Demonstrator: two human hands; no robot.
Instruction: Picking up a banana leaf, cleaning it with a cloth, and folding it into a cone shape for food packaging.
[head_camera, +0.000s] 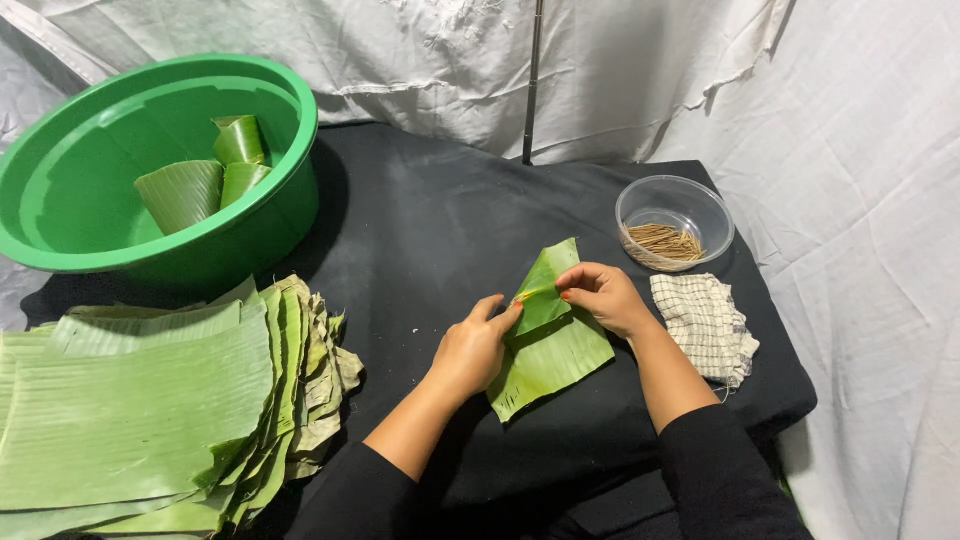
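Note:
A green banana leaf piece (552, 345) lies folded on the black table cloth (440, 230), its upper part turned over into a point. My left hand (475, 348) presses on the leaf's left edge with its fingertips at the fold. My right hand (603, 296) pinches the fold from the right, and a thin light stick (531, 294) shows between the two hands at the leaf's fold.
A stack of several flat banana leaf sheets (140, 400) lies at the left. A green plastic basin (60, 235) at the back left holds three rolled leaf cones (205, 180). A clear bowl (640, 205) of thin sticks and a checked cloth (705, 325) sit at the right.

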